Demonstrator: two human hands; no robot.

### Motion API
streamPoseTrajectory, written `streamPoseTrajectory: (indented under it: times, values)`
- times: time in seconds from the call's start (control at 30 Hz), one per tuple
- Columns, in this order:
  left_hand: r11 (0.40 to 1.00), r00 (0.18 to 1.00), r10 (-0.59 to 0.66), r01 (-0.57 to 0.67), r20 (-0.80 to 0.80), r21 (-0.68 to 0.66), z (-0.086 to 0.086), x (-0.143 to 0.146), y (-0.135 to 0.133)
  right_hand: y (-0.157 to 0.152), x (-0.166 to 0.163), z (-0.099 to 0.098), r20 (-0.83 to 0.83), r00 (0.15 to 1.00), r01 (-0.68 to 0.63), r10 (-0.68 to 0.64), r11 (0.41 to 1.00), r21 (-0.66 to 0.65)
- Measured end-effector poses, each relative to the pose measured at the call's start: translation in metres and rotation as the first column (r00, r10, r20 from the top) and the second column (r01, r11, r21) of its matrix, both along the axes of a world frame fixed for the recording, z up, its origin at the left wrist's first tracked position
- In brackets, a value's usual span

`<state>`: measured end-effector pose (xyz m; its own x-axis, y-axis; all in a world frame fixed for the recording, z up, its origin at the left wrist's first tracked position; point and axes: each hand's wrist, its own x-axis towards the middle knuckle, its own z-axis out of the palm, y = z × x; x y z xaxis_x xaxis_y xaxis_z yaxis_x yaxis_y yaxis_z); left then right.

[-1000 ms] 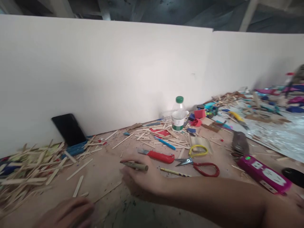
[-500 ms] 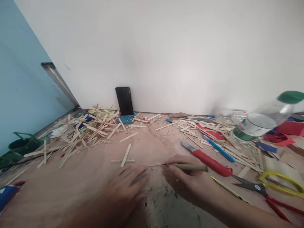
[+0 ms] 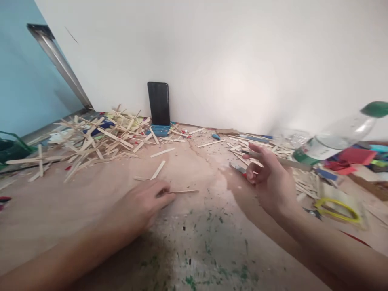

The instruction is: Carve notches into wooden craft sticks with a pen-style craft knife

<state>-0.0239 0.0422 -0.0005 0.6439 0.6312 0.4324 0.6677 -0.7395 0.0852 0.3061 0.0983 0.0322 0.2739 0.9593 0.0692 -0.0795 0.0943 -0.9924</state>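
My left hand (image 3: 147, 202) rests on the table, thumb and forefinger pinching one end of a thin wooden craft stick (image 3: 188, 191) that points right. Just behind its knuckles lies another craft stick (image 3: 158, 169), leaning over a second one that is partly covered by the hand. My right hand (image 3: 273, 182) is raised above the table on the right, fingers curled. A slim tan-handled tool (image 3: 298, 164) with a dark tip lies across that hand, its middle hidden by the fingers. Under the right hand, a red-handled utility knife (image 3: 239, 168) is mostly covered.
A heap of craft sticks (image 3: 100, 139) lies at the back left. A black phone (image 3: 159, 104) leans on the wall in a blue stand (image 3: 160, 130). To the right are a plastic bottle (image 3: 327, 147), yellow-handled scissors (image 3: 339, 210) and red scraps (image 3: 357, 157). Green specks dot the table (image 3: 218, 242).
My right hand has lifted away from the stick and moved right, carrying the tan-handled tool. My left hand now pinches the stick, further left. The view has tilted down.
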Motion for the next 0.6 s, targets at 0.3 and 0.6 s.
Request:
streamPoseTrajectory:
  times: [0.3,0.6]
  values:
    - [0.988,0.985,0.153,-0.155,0.081,0.014,-0.002,-0.014,0.004,0.016,0.012,0.014,-0.176,0.984,0.012,-0.020,0.999,-0.046]
    - [0.988,0.979,0.151,-0.145,0.138,-0.057,-0.023,-0.020,0.000,0.010,0.013,0.016,-0.165,0.983,0.088,-0.085,0.996,0.008]
